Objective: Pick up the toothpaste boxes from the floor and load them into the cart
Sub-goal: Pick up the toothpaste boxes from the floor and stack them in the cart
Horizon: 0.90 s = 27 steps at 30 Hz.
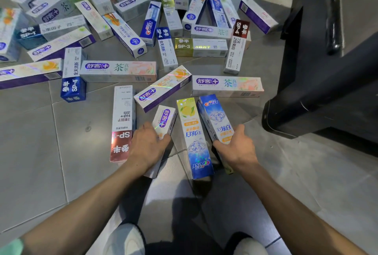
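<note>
- Crowding the grey tiled floor [41, 152] are dozens of toothpaste boxes, lying flat at all angles, some overlapping, from the far edge down to just ahead of the hands
- Standing at the right is a dark cart [319, 82]; its black base reaches down beside the nearest boxes, and its inside cannot be seen
- Nearest writing: a white box with a red metallic end [121, 123] reads "SP-1" and lies just left of the left hand; a blue-ended box [72, 86] further left reads "SP-4"; a gold-ended box [201, 47] reads "SP-3"; a white box with a dark red end [237, 48] also reads "SP-4"
- Two long white boxes [118, 70] and [227, 86] carry a purple oval logo and a green tea character; a purple-edged box [163, 88] lies diagonally between them
- Left hand [148, 146] curls round the near part of a white box with a purple logo [165, 119], fingers over its top face
- Right hand [238, 144] grips a blue "Crest" box with a diamond picture [214, 117], thumb on its upper face, its far end tilted off the floor
- Between the two hands lies a yellow-and-blue "Crest" box with a lemon picture [192, 138], touched by neither hand
- White shoes [126, 238] show at the bottom edge
</note>
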### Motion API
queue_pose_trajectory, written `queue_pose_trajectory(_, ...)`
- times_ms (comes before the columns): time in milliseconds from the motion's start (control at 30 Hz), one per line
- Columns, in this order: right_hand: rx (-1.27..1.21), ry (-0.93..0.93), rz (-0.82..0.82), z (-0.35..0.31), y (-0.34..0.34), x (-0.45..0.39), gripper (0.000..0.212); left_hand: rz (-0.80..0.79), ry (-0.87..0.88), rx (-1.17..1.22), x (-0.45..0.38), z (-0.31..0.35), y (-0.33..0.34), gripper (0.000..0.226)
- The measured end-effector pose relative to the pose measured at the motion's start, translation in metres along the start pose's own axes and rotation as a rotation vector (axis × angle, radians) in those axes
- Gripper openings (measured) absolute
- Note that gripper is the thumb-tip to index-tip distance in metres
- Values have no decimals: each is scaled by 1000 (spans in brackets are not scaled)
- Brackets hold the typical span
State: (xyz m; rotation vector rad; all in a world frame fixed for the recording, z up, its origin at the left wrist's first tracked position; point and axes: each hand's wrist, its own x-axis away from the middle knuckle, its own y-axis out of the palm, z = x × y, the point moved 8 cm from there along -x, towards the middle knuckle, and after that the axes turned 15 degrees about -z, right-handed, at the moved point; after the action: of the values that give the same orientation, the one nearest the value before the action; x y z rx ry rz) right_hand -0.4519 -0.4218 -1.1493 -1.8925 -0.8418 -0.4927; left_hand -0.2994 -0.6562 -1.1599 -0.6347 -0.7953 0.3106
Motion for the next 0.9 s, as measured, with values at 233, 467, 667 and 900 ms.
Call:
queue_pose_trajectory(233, -166, -121, -18, -43, -28, 36, 51, 108, 112, 332, 33, 39, -41, 41)
queue_pose_trajectory(467, -382, -367, -37, -178, -159, 189, 52, 126, 294, 617, 155, 167, -199, 46)
queue_pose_trajectory(667, -623, -564, -232, -365, -311, 390, 55, 251, 399, 762, 353, 304, -411, 63)
queue_pose_trajectory(900, -660, -737, -437, -533, -407, 621, 78, 474, 462, 952, 588, 380, -605, 55)
